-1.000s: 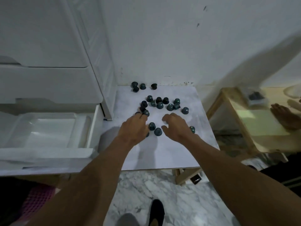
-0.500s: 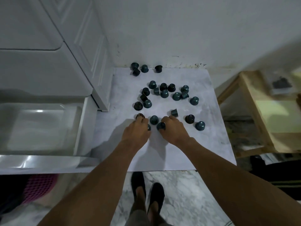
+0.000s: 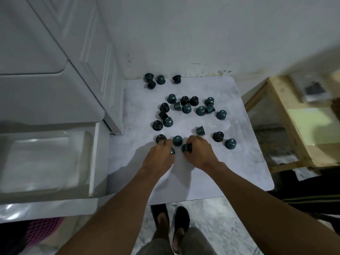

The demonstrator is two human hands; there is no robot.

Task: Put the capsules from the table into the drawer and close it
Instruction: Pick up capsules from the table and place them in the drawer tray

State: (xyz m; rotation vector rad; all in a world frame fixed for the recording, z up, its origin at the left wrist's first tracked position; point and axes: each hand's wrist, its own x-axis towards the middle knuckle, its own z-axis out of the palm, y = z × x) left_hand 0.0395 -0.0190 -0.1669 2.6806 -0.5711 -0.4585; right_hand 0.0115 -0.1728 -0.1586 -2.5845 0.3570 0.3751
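Two dozen or so capsules [image 3: 186,108] are scattered over the table [image 3: 239,172]. The drawer [image 3: 93,159] stands pulled open at far left, just beside the table's edge, and no capsule shows in it.

The left hand [image 3: 159,157] is palm down over the near part of the table with its fingers curled. A teal capsule [image 3: 172,151] peeks out at its thumb side, apparently pinched, and a fingertip touches a dark capsule [image 3: 161,138] ahead of it. One loose capsule [image 3: 177,140] sits between the two hands.

The right hand [image 3: 199,153] is also palm down, wrist low and forearm angled in from the right. Its thumb and fingers curl round a blue-black capsule [image 3: 186,147]. More capsules lie farther right and toward the wall, some upright and some tipped on their sides. A wooden shelf [image 3: 287,116] stands beyond the table's right edge.

These look like light, stiff little cups with smooth tapered walls and a flanged rim. They should lift easily but could squirt out of a pinch, and the tipped ones may roll. A pinch across the body just under the rim seems the surest hold. Gathering several into a cupped palm would probably suit the short trip left to the drawer.
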